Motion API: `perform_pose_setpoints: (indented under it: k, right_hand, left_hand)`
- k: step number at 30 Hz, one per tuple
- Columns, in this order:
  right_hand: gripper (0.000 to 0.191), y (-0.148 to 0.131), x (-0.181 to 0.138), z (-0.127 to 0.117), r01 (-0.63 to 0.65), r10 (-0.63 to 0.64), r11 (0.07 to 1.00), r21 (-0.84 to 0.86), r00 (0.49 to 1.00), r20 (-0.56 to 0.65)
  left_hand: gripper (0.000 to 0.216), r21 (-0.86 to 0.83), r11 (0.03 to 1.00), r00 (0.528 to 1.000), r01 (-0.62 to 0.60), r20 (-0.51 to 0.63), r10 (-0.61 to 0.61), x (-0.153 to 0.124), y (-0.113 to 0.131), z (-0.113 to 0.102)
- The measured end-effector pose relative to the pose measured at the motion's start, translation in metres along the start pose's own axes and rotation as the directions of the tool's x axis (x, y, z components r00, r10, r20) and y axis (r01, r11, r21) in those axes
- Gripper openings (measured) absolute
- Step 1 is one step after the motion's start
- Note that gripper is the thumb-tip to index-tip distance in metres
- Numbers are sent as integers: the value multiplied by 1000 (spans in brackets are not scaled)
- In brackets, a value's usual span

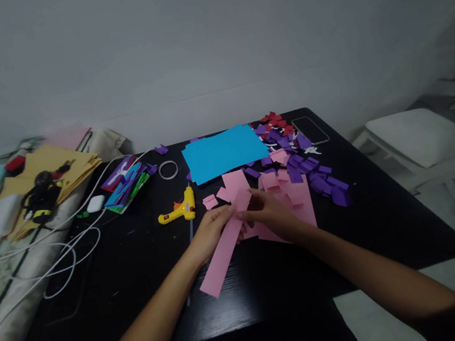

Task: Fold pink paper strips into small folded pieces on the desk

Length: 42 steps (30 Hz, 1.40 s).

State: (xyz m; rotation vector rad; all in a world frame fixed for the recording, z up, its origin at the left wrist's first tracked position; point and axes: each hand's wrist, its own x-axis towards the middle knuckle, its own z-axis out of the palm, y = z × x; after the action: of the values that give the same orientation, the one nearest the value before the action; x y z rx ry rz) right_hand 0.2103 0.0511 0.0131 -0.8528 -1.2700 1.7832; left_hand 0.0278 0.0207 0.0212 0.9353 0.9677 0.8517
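Note:
A long pink paper strip [224, 257] slants over the table's near half. The fingers of my left hand [214, 227] are closed around its middle. My right hand [271, 212] pinches the strip's upper part, its fingertips close to the left ones. Just beyond lies another pink paper piece [234, 180], partly covered by the strip. Under and beside my right hand are pink sheets [306, 210] with small folded pink pieces [271, 181] on top. A yellow glue gun [179, 208] rests left of my left hand.
Blue sheets [224, 152] lie at the back, with purple folded pieces [320, 182] and red pieces [275, 119] to their right. A tape ring [168, 170], coloured scraps [128, 180] and white cables [72, 253] are at left. A white stool [407, 136] stands right of the table.

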Motion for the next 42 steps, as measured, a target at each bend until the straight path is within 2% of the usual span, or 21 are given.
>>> perform_pose_setpoints:
  k: [6, 9, 12, 19, 36, 42]
  right_hand:
    - [24, 20, 1, -8, 0, 1, 999, 32, 1000, -10]
    - [22, 21, 0, -10, 14, -13, 999, 43, 1000, -15]
    - [25, 19, -1, -9, 16, -18, 999, 44, 999, 40]
    - [30, 19, -1, -6, 3, -6, 999, 51, 998, 58]
    - [30, 22, -2, -6, -36, 33, 996, 88, 999, 30]
    - [29, 22, 0, -6, 40, -40, 998, 38, 999, -2]
  left_hand:
    - [48, -78, 994, 997, 72, -13, -74, -3, -14, -3]
    - [50, -82, 992, 995, 93, -26, -95, -3, -18, -7]
    - [53, -74, 992, 995, 98, -23, -100, -3, -21, -9]
    - [55, -53, 987, 989, 149, -15, -150, -6, -22, -5]
    - [57, -8, 989, 989, 145, -14, -145, -4, -21, -2]
    - [51, 14, 994, 994, 112, -13, -111, -7, -20, -1]
